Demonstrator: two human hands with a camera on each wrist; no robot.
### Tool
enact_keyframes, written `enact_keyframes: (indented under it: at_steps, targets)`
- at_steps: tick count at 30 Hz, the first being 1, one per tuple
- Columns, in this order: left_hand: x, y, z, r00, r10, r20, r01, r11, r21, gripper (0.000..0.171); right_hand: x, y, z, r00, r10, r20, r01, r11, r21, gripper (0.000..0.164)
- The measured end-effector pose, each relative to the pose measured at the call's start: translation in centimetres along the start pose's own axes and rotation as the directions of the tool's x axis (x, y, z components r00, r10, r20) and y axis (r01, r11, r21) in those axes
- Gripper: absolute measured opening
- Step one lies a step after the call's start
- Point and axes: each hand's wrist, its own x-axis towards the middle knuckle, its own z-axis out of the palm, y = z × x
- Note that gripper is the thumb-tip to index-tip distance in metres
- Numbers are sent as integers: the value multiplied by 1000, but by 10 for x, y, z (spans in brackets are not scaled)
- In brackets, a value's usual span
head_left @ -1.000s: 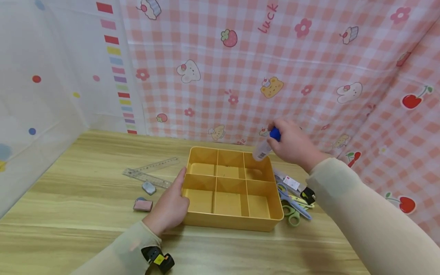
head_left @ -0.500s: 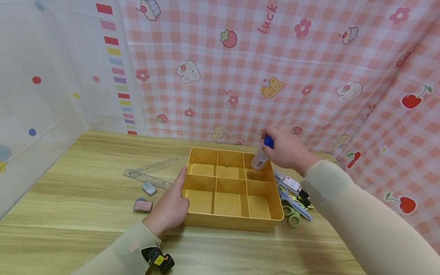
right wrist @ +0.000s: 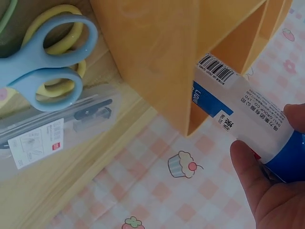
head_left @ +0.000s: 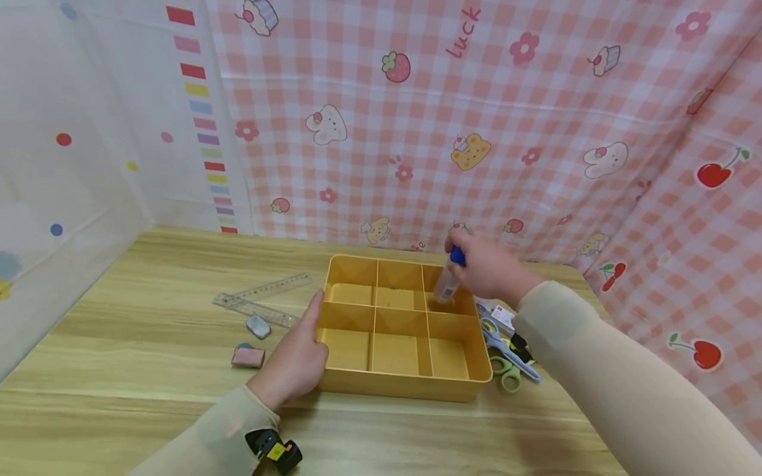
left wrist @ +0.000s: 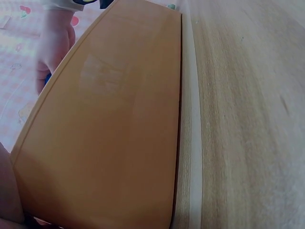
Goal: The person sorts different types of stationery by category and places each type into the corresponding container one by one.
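Note:
A yellow storage box [head_left: 401,385] with several compartments stands on the table. My left hand [head_left: 294,360] holds its left side, index finger stretched along the wall and thumb at the near left corner. My right hand [head_left: 491,264] grips a clear liquid glue bottle [head_left: 445,285] by its blue cap. The bottle tilts, its lower end down inside the back right compartment. Close up in the right wrist view, the glue bottle [right wrist: 248,112] shows a barcode and printed label, with its far end hidden behind the box wall [right wrist: 147,57].
Right of the box lie blue scissors [head_left: 508,350], green-handled scissors [head_left: 508,380] and a clear packaged item with a white label [right wrist: 38,143]. Left of it are clear rulers [head_left: 256,307], a grey-blue eraser-like block [head_left: 258,326] and a pink block [head_left: 247,357]. A checked cloth [head_left: 381,165] hangs behind.
My right hand has moved down and slightly left, lowering the glue bottle from the rim into the back right compartment. My left hand and the box have stayed in place.

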Motion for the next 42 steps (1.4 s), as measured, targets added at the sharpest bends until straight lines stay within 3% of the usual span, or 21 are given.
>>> enact_keyframes:
  at_steps: [14, 26, 42]
  targets:
    - [1, 0, 0, 1000, -19, -14, 18, 1000, -14, 86, 2, 0, 14, 998, -13, 55, 12, 1000, 25, 25]
    - [1, -2, -3, 1000, -20, -23, 21, 1000, 19, 83, 4, -1, 19, 997, -56, 52, 57, 998, -24, 27]
    - [2, -2, -3, 1000, -29, -13, 29, 999, 28, 84, 8, -3, 27, 995, -66, 74, 67, 998, -8, 27]
